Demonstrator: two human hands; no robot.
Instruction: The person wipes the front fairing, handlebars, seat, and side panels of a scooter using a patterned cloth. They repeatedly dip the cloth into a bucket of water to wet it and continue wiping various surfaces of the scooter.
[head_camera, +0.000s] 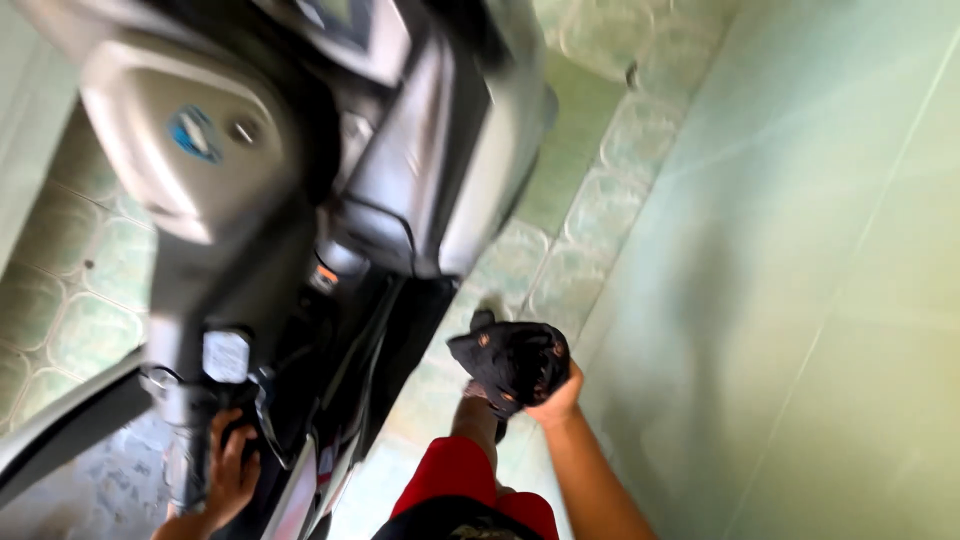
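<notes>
While the view tilts hard and blurs, I make out the biggest thing first: a scooter filling the upper left, grey and black, its front panel with a small blue round badge turned toward me. Its dark body runs down toward the bottom edge and blocks most of what lies on the left. Next in size is the pale green wall on the right, smooth and bare, meeting a floor of patterned green tiles that shows in a strip between the scooter and the wall, and again at the far left.

Lower down, a leg in red shorts stands on the tiles, just beside the scooter's flank.

My right hand is raised near the middle of the frame, fingers closed on a crumpled black cloth — the cloth bunches above the hand, apart from the scooter, with the tiles behind it. It carries a few small orange marks; I cannot tell what they are.

My left hand sits at the bottom left, wrapped around the dark handlebar grip — the fingers curl about it, closed. A small silvery lever and switch block sit just above that hand, partly blurred.
</notes>
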